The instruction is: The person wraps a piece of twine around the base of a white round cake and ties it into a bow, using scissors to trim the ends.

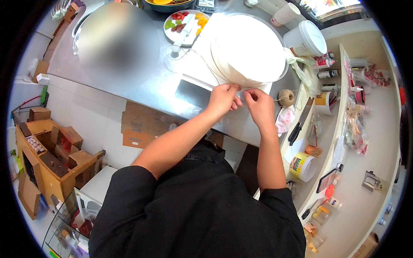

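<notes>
At the near edge of a large round white container point(250, 48), my left hand point(225, 99) pinches thin twine point(206, 63) between thumb and fingers. My right hand point(259, 102) is beside it, its fingertips closed on the twine, a small gap between the two hands. The twine runs round the container's near side, and a loose loop lies to its left on the steel table point(142, 87). A ball of twine point(286, 97) rests just right of my right hand. The container stands on a white board or box point(193, 72); glare hides its top.
A plate of cut fruit point(169, 24) with a white tool across it stands behind left. On the right are a lidded white bucket point(309, 38), a crumpled stained cloth point(285, 120), a black-handled knife point(295, 132) and shelves point(371, 119) holding bottles and packets. A large blurred area covers the table's left.
</notes>
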Motion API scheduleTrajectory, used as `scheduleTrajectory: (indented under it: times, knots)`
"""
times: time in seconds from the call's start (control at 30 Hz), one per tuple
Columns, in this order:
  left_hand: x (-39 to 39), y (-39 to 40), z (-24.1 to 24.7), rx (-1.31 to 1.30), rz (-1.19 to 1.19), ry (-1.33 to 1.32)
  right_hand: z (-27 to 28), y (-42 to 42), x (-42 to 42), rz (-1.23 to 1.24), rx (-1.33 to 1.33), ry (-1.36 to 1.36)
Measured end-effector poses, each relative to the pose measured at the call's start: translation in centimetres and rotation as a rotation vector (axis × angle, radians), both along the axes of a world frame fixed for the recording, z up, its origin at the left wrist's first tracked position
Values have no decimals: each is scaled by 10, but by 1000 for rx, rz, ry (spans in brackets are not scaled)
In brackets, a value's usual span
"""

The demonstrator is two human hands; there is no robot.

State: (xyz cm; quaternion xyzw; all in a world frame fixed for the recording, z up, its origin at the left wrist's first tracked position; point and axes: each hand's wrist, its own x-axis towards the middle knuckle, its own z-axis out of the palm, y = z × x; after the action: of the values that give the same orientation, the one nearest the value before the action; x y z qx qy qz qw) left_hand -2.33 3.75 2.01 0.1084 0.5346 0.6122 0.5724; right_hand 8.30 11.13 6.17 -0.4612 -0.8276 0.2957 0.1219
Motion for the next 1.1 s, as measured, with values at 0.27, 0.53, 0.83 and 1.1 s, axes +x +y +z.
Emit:
scheduleTrajectory:
  times: [0.27,0.53,0.83,1.1]
  knots:
    - [0,2,-2,18,47,37,-7,4,3,-76,-35,40]
    - [0,3,3,-12,52,10,-13,4,6,-71,-54,137]
    - [7,4,-21,264,100,35,55,-51,-33,318,250,225]
    - [12,12,-51,424,55,134,34,-34,-129,628,334,-589]
